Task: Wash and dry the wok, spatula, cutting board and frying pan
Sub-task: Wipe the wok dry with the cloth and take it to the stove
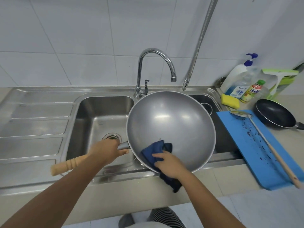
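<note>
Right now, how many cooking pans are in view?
2. A round grey metal wok is held over the steel sink; a round black frying pan sits on the counter at far right, beside the blue cutting board. Others may lie hidden under the wok.

Place: a home kitchen.
Sink: a stainless double sink (98, 116) with a drainboard sat in the worktop (292, 142).
Tap: a chrome tap (156, 53) stood at its far rim.
Wall: it was white tile (82, 30).
Right: a soap bottle (236, 76), sponge (230, 101), frying pan (274, 114) and cutting board (238, 129) lay there.
</note>
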`<state>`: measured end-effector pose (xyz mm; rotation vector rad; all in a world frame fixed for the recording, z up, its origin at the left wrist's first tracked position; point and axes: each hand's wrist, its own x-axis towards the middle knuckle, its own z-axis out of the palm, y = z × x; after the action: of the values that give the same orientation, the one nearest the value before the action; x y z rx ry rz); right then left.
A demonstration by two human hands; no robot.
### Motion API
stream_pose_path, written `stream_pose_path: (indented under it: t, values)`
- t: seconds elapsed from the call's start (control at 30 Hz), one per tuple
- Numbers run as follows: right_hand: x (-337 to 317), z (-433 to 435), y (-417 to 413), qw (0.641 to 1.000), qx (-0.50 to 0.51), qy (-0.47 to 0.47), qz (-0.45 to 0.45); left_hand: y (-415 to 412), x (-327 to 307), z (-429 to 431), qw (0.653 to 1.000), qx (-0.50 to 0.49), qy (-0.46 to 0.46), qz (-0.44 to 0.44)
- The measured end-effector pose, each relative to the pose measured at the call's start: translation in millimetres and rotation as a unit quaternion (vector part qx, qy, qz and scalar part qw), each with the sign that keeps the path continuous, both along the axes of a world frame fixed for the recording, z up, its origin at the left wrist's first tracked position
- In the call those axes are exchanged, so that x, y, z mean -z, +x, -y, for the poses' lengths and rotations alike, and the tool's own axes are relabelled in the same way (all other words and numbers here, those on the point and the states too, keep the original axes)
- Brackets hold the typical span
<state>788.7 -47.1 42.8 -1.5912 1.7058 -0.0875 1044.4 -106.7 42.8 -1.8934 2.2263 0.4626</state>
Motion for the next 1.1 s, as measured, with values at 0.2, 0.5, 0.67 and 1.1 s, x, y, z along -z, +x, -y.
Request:
stream_pose_path:
  t: [0.2,0.5,0.67,1.1]
  values:
    - [1.3,-11.5,-28.6,0.996,-0.065,-0.006,0.061,-15.7,4.8,-30.6,0.999,-0.04,0.006,-0.015]
    - [-33.6,-2.6,-227.4,0.912,0.079,-0.246,-0.319,-98.8,-34.8,-42.2,0.997,-0.034,-0.042,-0.062]
    - [-54.0,-15.8,-308.5,0.878,0.186,-0.382,-0.221,-172.1,-51.4,-39.6,0.992,-0.036,-0.073,-0.096]
    - [-44.6,-38.9,-562.8,0.88,0.283,-0.338,-0.179,-330.9,-70.2,-24.5,0.981,-0.086,-0.091,-0.15]
